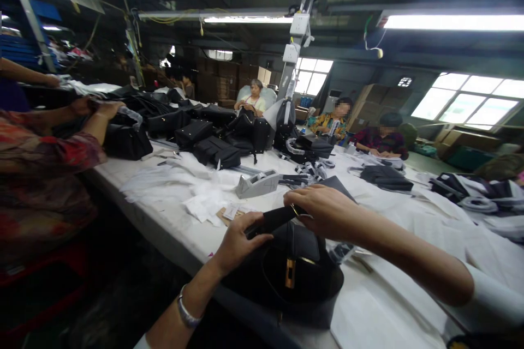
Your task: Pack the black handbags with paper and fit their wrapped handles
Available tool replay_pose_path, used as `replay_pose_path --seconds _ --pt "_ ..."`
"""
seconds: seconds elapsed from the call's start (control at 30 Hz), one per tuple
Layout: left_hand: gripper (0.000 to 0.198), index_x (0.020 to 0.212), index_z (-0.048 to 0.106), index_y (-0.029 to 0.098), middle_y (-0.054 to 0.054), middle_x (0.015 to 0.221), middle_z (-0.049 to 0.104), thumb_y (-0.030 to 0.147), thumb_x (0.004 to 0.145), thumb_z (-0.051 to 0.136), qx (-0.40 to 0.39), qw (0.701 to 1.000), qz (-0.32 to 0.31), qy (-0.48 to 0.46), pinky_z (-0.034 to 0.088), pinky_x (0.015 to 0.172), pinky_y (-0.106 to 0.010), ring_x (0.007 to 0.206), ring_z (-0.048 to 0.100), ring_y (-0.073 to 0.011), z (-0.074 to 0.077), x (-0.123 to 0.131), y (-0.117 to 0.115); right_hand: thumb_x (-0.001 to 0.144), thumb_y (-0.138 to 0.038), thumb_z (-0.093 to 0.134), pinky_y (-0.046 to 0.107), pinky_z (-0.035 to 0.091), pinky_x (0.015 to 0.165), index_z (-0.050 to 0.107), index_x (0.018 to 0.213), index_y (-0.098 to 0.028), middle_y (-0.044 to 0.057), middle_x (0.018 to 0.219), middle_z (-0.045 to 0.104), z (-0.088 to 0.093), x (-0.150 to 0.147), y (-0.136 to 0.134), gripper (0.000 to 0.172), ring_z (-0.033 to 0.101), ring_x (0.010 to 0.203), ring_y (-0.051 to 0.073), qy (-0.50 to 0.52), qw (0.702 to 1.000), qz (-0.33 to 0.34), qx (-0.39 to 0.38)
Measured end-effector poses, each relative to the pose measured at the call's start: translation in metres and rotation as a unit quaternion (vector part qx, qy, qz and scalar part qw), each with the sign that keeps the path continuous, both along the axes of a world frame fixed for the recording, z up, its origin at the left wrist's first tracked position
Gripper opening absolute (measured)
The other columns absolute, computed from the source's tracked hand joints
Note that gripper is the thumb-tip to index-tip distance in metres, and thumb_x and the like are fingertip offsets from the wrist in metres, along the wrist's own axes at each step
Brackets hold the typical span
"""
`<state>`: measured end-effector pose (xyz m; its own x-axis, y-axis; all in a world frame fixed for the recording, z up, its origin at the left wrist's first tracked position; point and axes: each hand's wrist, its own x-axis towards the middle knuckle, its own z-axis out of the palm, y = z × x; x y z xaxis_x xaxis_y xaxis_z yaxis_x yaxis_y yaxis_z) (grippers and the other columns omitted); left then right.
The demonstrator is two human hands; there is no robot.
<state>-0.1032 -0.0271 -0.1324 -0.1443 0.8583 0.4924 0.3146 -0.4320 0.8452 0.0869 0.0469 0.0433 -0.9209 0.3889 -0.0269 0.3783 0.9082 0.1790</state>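
1. The black bag (pixel 315 297) sits at the near edge of the white table (pixel 192 240), directly below the hands, its front toward the wearer.
2. The left hand (pixel 241 240) pinches the left end of a black band (pixel 278 219), thumb beneath and fingers bent over the top. A grip this close to the end gives good control; the thumb should lie flat so that no nail marks the surface.
3. The right hand (pixel 321 207) has its fingers curled over the band's other end, next to a gold ring (pixel 293 210). Whether the fingertips press on the ring itself, I cannot tell. Steering by the band rather than the metal would spare the finish.
4. With 2 hands on it, the band spans the gap between them above the bag; an even, light pull looks best, as a harder tug from 1 side could twist it.
5. The gold clasp (pixel 290 274) hangs on the bag's front, near the gold zip (pixel 306 260). Clearance between ring and clasp matters, since metal on metal could scratch.
6. The grey tape dispenser (pixel 257 184) stands beyond the hands; elbows and band should stay clear of it.
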Motion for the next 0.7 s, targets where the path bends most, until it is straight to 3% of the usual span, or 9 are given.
replay_pose_path --seconds 0.13,0.27,0.4,0.5,0.7 --pt "0.025 0.106 0.072 0.023 -0.004 0.106 0.073 0.028 0.081 0.075 0.023 1.0 -0.009 0.001 0.049 0.094 -0.033 0.103 0.065 -0.0216 0.006 0.006 -0.003 0.081 -0.012 0.062 0.031 0.042 0.087 0.067 0.1 -0.022 0.004 0.1 0.072 0.007 -0.012 -0.003 0.022 0.065 0.1 0.022 -0.033 0.994 0.066 -0.085" --pt "0.026 0.108 0.072 0.025 -0.003 0.106 0.074 0.029 0.082 0.074 0.006 1.0 0.023 -0.005 0.05 0.092 -0.033 0.101 0.067 -0.0212 0.004 0.013 -0.003 0.086 -0.035 0.068 0.026 0.043 0.073 0.072 0.098 -0.024 0.002 0.092 0.073 0.002 -0.018 0.006 0.017 0.066 0.087 0.019 -0.044 0.981 0.041 -0.183" --pt "0.033 0.114 0.069 0.025 -0.003 0.114 0.072 0.029 0.082 0.074 -0.007 0.998 0.037 -0.045 0.05 0.096 -0.033 0.107 0.066 -0.0209 -0.004 0.016 -0.003 0.085 -0.029 0.069 0.025 0.041 0.071 0.072 0.106 -0.026 0.0 0.094 0.075 -0.017 -0.017 0.022 0.022 0.066 0.087 0.018 -0.02 0.981 0.025 -0.193" --pt "0.033 0.115 0.068 0.025 -0.003 0.115 0.072 0.028 0.082 0.074 -0.012 0.997 0.037 -0.069 0.05 0.098 -0.032 0.109 0.066 -0.0199 -0.008 0.019 -0.005 0.084 -0.029 0.07 0.027 0.041 0.078 0.075 0.099 -0.026 0.001 0.093 0.076 -0.026 -0.014 0.028 0.016 0.066 0.092 0.02 -0.023 0.982 0.038 -0.183" --pt "0.036 0.116 0.066 0.024 -0.003 0.114 0.073 0.03 0.081 0.075 -0.014 0.992 0.074 -0.105 0.052 0.097 -0.031 0.108 0.067 -0.0194 -0.01 0.026 -0.006 0.093 -0.039 0.056 0.026 0.039 0.067 0.074 0.092 -0.023 0.002 0.087 0.075 -0.031 -0.012 0.024 0.024 0.066 0.078 0.018 0.041 0.984 -0.074 -0.155"
